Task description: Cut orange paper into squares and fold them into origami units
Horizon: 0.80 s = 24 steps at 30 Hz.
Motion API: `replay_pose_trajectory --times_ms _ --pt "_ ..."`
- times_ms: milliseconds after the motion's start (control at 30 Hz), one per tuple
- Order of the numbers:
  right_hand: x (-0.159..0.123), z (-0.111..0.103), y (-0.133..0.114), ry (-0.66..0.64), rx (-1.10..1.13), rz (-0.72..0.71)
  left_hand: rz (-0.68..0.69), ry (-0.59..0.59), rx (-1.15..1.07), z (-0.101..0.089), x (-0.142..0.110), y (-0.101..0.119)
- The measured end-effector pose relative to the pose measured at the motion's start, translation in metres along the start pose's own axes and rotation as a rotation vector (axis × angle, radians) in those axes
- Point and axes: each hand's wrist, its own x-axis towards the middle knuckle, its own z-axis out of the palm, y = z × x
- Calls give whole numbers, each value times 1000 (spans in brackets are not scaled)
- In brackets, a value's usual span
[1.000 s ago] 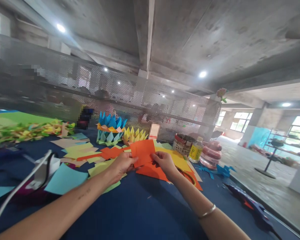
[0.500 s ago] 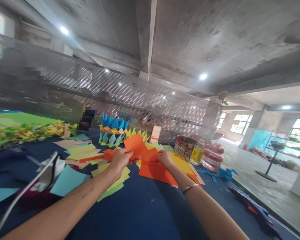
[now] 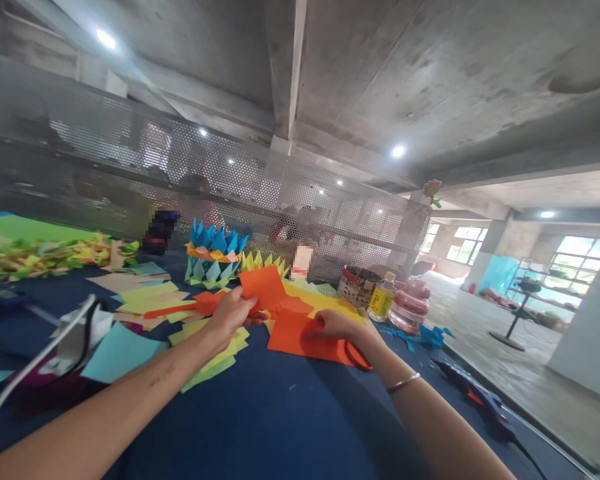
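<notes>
My left hand [image 3: 230, 317] is closed on an orange paper piece [image 3: 263, 287], pinched between thumb and fingers above the table. Folded orange paper [image 3: 294, 307] adjoins it on the right. My right hand [image 3: 337, 325] has its fingers curled over a flat orange sheet [image 3: 293, 337]; what they grip is hidden. A red loop, like a scissors handle [image 3: 359, 357], shows below the right wrist. Yellow sheets [image 3: 343, 307] lie behind that hand. Yellow-green paper squares [image 3: 230, 347] lie under my left forearm.
Pointed folded-paper rings in blue [image 3: 217, 240] and yellow [image 3: 263, 262] stand behind. At the right are a woven basket [image 3: 357, 287], a yellow-labelled bottle [image 3: 381, 299], a pink jar [image 3: 409, 307], blue scraps [image 3: 430, 335] and a glue gun [image 3: 475, 393]. A white cable [image 3: 35, 367] crosses the left.
My right hand has come away from the folded orange paper and moved right and lower over the flat sheet. The red loop now shows. My left hand keeps its paper; the view has shifted slightly.
</notes>
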Motion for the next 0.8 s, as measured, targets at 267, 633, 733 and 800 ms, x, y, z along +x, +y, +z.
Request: replay_pose_trajectory --times_ms 267,633,733,800 --pt "-18 6 -14 338 169 -129 120 -127 28 -2 6 -3" --pt "-29 22 -43 479 191 -252 141 -429 88 0 -7 7" --pt "-31 25 -44 465 145 -246 119 -414 35 -3 -8 13" --pt "-31 29 -43 449 113 -238 115 -387 -8 -3 -9 19"
